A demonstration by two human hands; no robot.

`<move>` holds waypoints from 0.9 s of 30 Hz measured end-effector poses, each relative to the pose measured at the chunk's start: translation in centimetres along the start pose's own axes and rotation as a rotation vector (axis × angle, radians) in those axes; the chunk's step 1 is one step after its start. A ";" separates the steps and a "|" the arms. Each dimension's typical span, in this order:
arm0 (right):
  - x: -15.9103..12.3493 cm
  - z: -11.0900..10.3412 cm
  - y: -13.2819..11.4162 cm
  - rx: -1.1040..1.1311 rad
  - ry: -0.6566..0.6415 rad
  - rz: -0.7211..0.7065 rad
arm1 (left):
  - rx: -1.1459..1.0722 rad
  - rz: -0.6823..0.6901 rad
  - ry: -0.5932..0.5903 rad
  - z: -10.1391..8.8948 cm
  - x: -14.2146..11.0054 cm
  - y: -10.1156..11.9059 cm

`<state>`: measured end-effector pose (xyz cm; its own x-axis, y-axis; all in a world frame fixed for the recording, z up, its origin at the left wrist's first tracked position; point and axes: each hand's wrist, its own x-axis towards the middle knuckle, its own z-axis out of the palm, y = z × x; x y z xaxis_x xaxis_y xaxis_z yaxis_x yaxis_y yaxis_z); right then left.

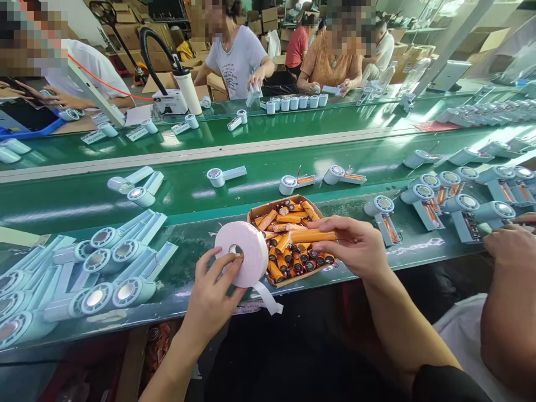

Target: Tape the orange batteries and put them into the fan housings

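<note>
My left hand (pixel 220 285) grips a roll of white tape (pixel 247 254), its fingers at the core hole. A loose end of tape hangs below the roll. Between the thumb and fingers of my right hand (pixel 355 243) is an orange cylindrical battery (pixel 312 236), held level over a cardboard box (pixel 253 215). Heaped in that box are many orange batteries (pixel 288 262), several with dark ends showing. The roll covers part of the box's left side.
Light-blue fan housings (pixel 125 251) crowd the bench on my left; others with orange batteries fitted (pixel 422 195) stand right. A green conveyor (pixel 188 190) runs behind, carrying scattered housings. At far right a co-worker's hand (pixel 511 243) touches a housing. People sit across the line.
</note>
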<state>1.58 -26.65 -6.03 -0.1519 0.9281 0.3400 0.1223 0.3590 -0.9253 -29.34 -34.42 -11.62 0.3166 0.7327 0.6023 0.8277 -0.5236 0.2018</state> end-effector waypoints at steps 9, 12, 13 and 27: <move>-0.5 0.2 -1.2 0.159 -0.098 0.148 | 0.040 0.011 -0.013 -0.3 0.2 0.6; -0.5 0.4 -1.1 0.140 -0.117 0.186 | 0.077 0.023 0.016 -0.7 0.5 1.1; -0.4 0.5 -1.2 0.109 -0.123 0.187 | 0.092 0.030 0.024 -0.8 0.7 1.2; -1.6 4.3 0.8 0.238 -0.180 0.162 | 0.228 0.136 0.160 -0.9 1.9 1.4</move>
<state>-2.28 -28.28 -8.08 -0.3224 0.9312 0.1700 -0.0701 0.1556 -0.9853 -28.01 -34.13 -9.45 0.3698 0.5752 0.7297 0.8709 -0.4882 -0.0566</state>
